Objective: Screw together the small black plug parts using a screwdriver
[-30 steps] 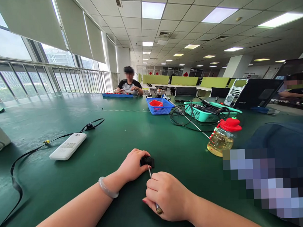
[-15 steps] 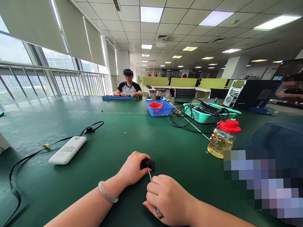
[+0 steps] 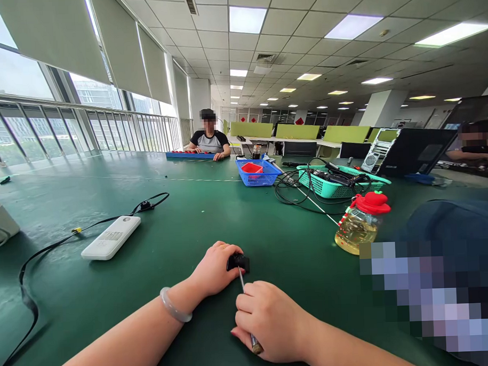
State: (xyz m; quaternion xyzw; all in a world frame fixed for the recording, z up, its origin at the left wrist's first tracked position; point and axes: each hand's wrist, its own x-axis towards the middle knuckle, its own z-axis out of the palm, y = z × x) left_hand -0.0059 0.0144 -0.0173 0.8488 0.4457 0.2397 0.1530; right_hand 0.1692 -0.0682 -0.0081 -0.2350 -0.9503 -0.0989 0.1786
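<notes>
My left hand [image 3: 217, 269] is closed around a small black block-like part [image 3: 242, 262], holding it down near the middle of the green table. Some of the part is covered by the fingers, and its exact kind is unclear. My right hand [image 3: 268, 321] grips a thin screwdriver [image 3: 241, 279] in a fist. Its metal shaft points away from me, and the tip touches or nearly touches the near side of the black part. Below the fist, the brownish handle end sticks out.
On the table [image 3: 181, 217] lie a white power bank [image 3: 112, 238] and a black strap [image 3: 54, 244], left. A red-lidded bottle [image 3: 360, 229], a blue basket [image 3: 257, 174] and a green basket of cables [image 3: 336, 185] stand right. A person [image 3: 209, 139] sits across.
The view has shifted very slightly. Both hands keep their grip on the black part and the screwdriver, with hardly any visible movement. The person across has shifted a hand a little.
</notes>
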